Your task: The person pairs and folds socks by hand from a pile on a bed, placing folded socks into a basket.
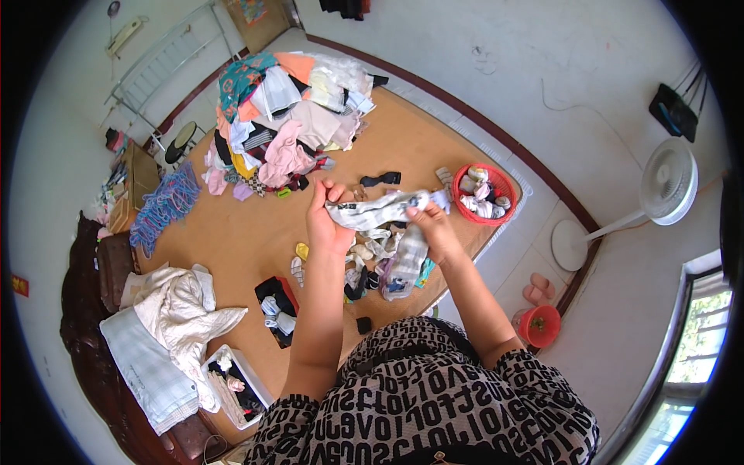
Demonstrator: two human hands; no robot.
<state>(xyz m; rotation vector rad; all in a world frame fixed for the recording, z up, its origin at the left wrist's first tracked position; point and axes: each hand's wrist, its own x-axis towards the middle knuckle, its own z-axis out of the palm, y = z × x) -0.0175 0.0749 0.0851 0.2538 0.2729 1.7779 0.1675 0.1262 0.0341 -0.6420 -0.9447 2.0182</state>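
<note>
A bundle of blue hangers (164,203), a white box (259,384) and a black box (264,293) of socks sit left of the person's left hand (329,217), whose fingers curl at one end of a white-and-gray sock (380,210), though how tightly I cannot tell. The sock stretches sideways above the brown surface (225,248) to the right hand (435,231), which pinches it between thumb and fingers, near a red basket (486,222) holding light-colored socks (482,206).
</note>
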